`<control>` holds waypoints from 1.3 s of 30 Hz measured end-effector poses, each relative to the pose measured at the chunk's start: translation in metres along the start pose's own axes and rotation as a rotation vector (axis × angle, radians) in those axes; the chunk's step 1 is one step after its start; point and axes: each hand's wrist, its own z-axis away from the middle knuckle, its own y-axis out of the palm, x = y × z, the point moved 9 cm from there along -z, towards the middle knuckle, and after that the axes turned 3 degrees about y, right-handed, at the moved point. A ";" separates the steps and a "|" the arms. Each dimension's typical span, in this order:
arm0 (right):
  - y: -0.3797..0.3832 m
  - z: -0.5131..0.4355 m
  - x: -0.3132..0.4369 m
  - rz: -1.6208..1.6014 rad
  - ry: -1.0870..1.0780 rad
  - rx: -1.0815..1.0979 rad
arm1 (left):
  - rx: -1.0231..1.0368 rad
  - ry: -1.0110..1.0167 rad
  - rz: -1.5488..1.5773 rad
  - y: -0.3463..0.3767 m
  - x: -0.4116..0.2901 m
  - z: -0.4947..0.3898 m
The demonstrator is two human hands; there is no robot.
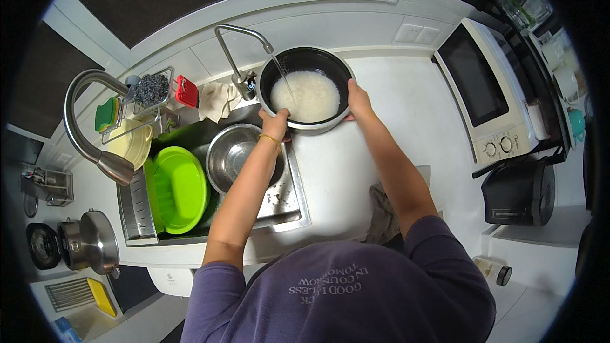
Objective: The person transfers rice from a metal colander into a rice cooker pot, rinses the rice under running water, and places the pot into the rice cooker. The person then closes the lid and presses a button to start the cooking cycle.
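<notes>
A rice cooker inner pot (329, 67) with a dark lining is held by its rim between my two hands. White rice (310, 93) covers its bottom. Water runs into it from a slim gooseneck tap (245, 30) with a display on its base. At the pot's near left side, my left hand (275, 125) grips the rim, thumb on top. My right hand (358, 101) clasps the right side, its fingers partly hidden beneath. Below my left forearm, a steel bowl (233, 152) sits in the sink (295, 205).
A bright green plastic basin (180, 190) stands in the sink's left part. Over it arches a large pull-down faucet (78, 128). A wire rack (157, 116) holds a steel scourer (151, 89) and a sponge (106, 115). To the right stand a microwave (481, 90) and a black appliance (517, 195).
</notes>
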 end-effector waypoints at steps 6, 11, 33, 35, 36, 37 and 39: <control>-0.009 -0.003 0.008 0.041 -0.055 0.011 | 0.170 -0.017 -0.364 -0.009 -0.012 -0.001; -0.015 -0.001 0.005 0.093 -0.072 -0.058 | -0.261 0.851 -0.874 -0.041 -0.130 -0.013; -0.019 -0.015 0.033 0.185 -0.110 0.098 | 0.264 0.390 -1.940 0.014 -0.137 -0.114; -0.019 -0.015 0.033 0.197 -0.108 0.096 | 0.296 0.407 -1.952 0.015 -0.136 -0.115; -0.019 -0.015 0.033 0.205 -0.108 0.095 | 0.302 0.411 -1.963 0.015 -0.135 -0.116; -0.019 -0.015 0.033 0.214 -0.106 0.091 | 0.309 0.409 -1.955 0.015 -0.133 -0.117; -0.019 -0.013 0.035 0.200 -0.114 0.087 | 0.300 0.395 -1.951 0.013 -0.132 -0.119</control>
